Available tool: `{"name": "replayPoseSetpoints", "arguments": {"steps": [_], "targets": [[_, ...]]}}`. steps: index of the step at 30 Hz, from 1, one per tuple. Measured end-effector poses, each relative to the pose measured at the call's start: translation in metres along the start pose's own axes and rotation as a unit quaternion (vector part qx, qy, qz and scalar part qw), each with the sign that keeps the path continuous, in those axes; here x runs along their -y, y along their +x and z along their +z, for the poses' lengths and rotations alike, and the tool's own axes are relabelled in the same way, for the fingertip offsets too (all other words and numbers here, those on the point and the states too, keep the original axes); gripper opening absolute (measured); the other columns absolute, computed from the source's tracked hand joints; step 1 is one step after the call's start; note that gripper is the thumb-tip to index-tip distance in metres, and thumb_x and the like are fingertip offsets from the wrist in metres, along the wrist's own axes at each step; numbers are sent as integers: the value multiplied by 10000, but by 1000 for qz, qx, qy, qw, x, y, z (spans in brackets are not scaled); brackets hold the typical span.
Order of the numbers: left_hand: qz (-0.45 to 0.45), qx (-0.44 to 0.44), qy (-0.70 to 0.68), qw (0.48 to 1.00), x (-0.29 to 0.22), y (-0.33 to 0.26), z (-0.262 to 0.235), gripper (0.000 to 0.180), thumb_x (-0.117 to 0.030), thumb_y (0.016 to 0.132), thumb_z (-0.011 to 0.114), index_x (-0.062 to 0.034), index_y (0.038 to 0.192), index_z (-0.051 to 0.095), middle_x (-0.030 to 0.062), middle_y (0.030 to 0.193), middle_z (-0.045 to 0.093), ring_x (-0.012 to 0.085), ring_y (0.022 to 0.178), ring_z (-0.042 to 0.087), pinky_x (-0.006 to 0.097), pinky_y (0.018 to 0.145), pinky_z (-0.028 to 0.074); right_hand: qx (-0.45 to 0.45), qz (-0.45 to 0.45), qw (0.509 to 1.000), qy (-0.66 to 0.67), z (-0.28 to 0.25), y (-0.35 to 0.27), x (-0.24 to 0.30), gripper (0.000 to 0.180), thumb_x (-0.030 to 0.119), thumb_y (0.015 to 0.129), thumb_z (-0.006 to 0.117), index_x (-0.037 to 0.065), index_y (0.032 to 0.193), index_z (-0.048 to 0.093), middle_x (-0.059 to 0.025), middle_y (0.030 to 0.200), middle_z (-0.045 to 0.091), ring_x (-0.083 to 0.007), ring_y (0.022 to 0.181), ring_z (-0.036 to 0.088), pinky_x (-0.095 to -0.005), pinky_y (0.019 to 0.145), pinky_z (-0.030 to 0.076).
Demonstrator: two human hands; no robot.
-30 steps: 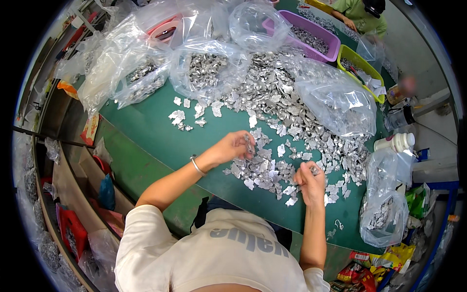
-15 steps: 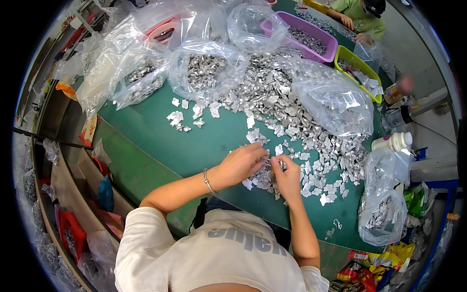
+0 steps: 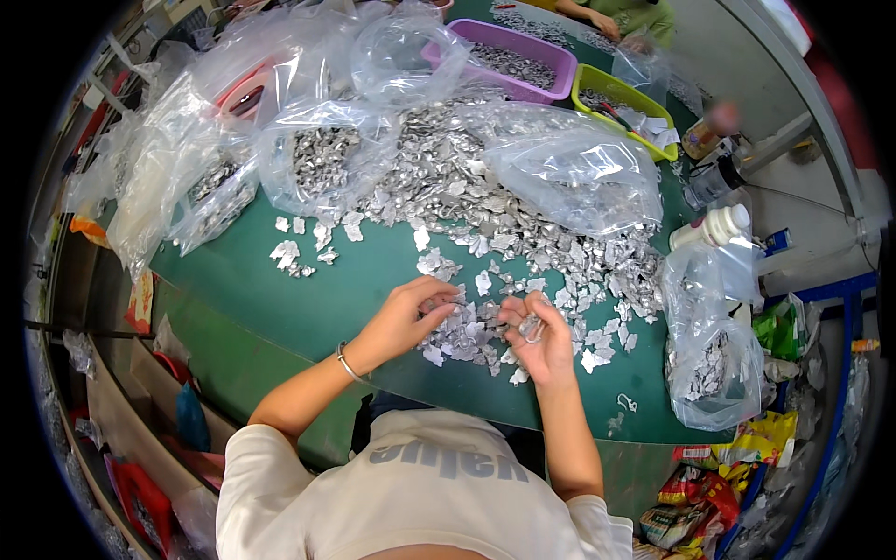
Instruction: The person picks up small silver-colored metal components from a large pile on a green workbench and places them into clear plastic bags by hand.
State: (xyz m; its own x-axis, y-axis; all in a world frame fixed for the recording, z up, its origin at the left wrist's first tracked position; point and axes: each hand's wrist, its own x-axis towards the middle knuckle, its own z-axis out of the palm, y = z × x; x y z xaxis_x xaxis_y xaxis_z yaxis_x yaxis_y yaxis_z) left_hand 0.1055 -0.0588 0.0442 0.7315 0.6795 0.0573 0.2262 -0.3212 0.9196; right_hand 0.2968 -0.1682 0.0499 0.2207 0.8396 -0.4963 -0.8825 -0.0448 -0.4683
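A light fingertip hold probably suits the thin silver loop (image 3: 532, 329) best, lest it bend or snag; the right hand (image 3: 546, 352) has it loosely in half-curled fingers, palm upturned, at the right side of the small pile of flat silver pieces (image 3: 463, 340). Left of that pile, the left hand (image 3: 401, 317) curls inward, thumb near forefinger; whether it grips anything, I cannot tell.

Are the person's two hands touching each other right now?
Apart. The head view shows silver pieces on the green table in the open gap between the left hand and the right hand.
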Motion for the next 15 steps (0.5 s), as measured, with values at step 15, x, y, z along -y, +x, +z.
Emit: {"name": "replayPoseSetpoints", "arguments": {"steps": [15], "targets": [[19,-121,59,991,25,41,0,183,4,816,643,-3,1000,638,93,912,607,183,774,594,273,656,480,-270,-360,285,-846,-67,64,76,48,96,784,596,64,819,589,-122,859,641,-344,680,665,-437,558,532]]}}
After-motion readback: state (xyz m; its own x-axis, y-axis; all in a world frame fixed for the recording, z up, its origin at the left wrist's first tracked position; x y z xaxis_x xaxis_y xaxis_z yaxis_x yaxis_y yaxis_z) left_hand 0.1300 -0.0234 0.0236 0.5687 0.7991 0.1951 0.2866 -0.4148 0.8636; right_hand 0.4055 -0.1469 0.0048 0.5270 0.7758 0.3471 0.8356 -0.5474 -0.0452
